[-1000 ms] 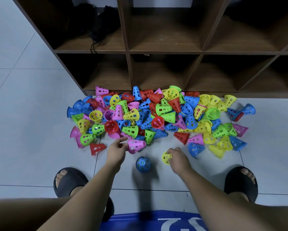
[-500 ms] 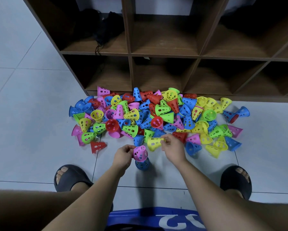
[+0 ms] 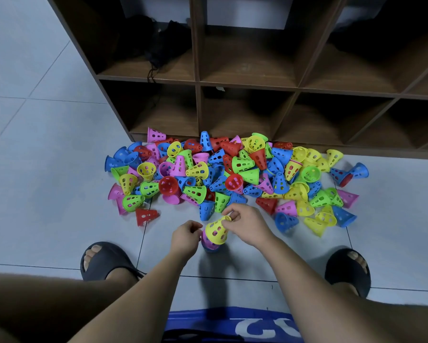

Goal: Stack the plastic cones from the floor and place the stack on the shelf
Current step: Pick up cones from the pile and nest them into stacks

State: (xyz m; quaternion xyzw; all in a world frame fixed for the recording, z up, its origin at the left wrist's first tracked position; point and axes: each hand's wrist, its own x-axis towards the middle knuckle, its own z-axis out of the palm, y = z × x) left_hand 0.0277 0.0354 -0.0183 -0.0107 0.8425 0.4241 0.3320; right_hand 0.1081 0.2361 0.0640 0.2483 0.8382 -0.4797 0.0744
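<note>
Since the earlier frame, the yellow cone (image 3: 216,230) has moved from beside the pile (image 3: 232,174) onto the pink cone (image 3: 209,243), tilted. Right hand (image 3: 247,225) pinches its narrow top; left hand (image 3: 185,237) is curled against the small stack on the floor (image 3: 47,169), short of the shelf (image 3: 245,82).

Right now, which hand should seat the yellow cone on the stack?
Right. The right hand already pinches the yellow cone by its narrow top, tilted over the pink cone. The left hand is beside the stack, seemingly steadying it.
</note>
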